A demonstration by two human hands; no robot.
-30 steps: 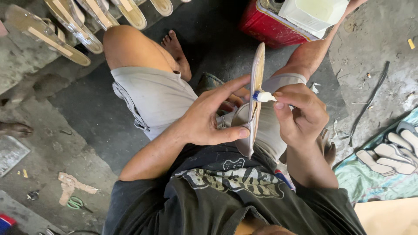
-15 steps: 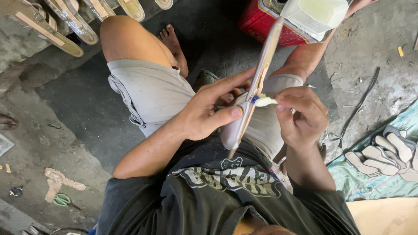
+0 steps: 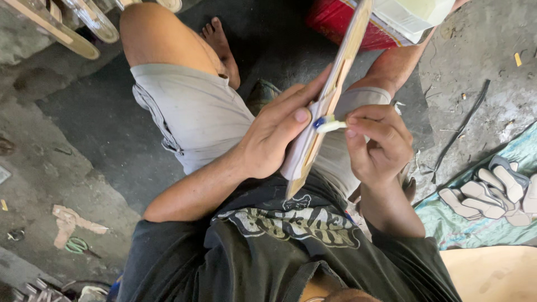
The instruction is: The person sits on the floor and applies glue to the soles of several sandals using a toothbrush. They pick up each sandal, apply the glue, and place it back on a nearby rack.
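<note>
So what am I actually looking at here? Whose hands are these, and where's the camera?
There is no machine here. A person wears a camera on the head, so you look straight down over a dark shirt and grey shorts at that person's own two bare hands. The person sits on a rough concrete floor.

The left hand grips a flat shoe sole, held on edge. The right hand pinches a small white tube with a blue tip against the sole's edge; what is in the tube I cannot tell.

Around them: a red box beyond the knees, more soles piled on a green cloth to the right, and others lined up top left.
</note>
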